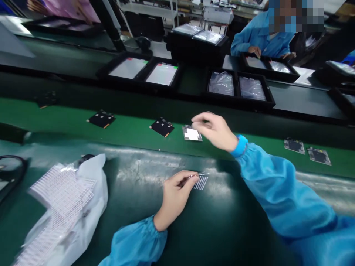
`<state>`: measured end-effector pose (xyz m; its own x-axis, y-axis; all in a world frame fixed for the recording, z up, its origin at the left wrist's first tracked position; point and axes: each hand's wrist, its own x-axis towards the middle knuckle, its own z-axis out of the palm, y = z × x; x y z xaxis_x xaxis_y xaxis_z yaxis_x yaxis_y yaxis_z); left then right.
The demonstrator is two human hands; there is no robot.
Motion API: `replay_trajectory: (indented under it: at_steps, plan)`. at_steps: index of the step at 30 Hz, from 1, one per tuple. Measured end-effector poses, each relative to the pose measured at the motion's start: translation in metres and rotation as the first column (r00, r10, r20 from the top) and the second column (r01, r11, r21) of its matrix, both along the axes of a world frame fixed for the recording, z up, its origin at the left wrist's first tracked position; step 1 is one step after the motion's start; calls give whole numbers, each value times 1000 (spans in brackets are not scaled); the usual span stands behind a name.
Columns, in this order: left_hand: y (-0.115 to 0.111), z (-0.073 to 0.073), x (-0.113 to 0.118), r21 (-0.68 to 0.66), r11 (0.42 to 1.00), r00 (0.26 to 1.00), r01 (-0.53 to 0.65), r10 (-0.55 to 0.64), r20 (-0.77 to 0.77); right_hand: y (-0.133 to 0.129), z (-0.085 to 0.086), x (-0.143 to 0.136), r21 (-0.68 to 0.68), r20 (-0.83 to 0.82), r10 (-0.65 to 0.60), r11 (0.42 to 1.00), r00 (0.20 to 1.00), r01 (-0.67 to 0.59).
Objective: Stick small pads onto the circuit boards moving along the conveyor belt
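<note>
On the green belt, a circuit board with a white patch [192, 133] lies just under the fingertips of my right hand [217, 131]. Those fingers are curled with thumb and forefinger close together; whatever they hold, if anything, is too small to make out. Lower down, my left hand [177, 195] pinches thin tweezers [204, 173] over the dark green mat. A small sheet of dotted stickers [201, 183] shows beside its fingertips. Left of the white-patched board rests a black board with small pale squares [162, 127].
More boards lie on the belt [133, 135], at left [101, 119] and right [294, 145]. A white bag [94, 192] with sticker sheets [62, 188] sits at lower left. Black trays [155, 89] stand beyond the belt. A person in blue [245, 40] works at another tray.
</note>
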<state>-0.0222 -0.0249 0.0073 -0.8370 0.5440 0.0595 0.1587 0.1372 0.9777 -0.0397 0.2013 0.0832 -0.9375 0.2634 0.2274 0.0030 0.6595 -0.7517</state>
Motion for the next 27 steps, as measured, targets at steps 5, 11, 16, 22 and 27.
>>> replay_trajectory:
  at_steps: [5,11,16,22,27]
  plan:
    - [18,-4,6,0,999,999,46,-46,7,9,-18,76,-531,64,-49,844,997,76]
    - [44,-7,19,-4,991,990,137,-137,-37,4,-29,140,-845,87,-88,520,992,120]
    - [58,-12,28,-15,982,979,188,-189,-81,4,-38,163,-791,65,-155,594,986,145]
    - [67,-10,32,-12,973,966,231,-231,-118,0,-35,172,-663,35,-202,728,979,174]
    - [68,-9,32,-22,970,962,243,-243,-120,-1,-36,173,-605,79,-196,770,977,203]
